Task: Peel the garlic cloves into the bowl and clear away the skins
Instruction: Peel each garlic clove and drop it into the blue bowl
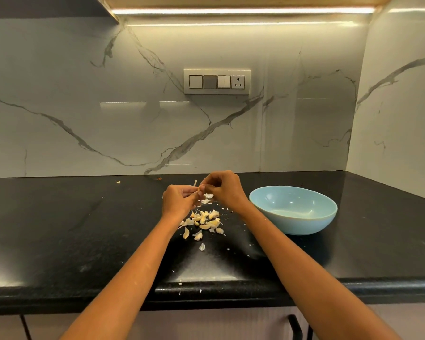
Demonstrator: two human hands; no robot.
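A black worktop (59, 229) runs below a marble wall. A light blue bowl (293, 209) sits on it, right of centre. Just left of the bowl lies a heap of garlic cloves (205, 220) with loose skins (197, 235) scattered around it. Above the heap's far side, also left of the bowl, the left hand (178, 201) and right hand (225, 188) meet, fingers curled, pinching one small clove (201, 188) between them, a strip of skin sticking up from it.
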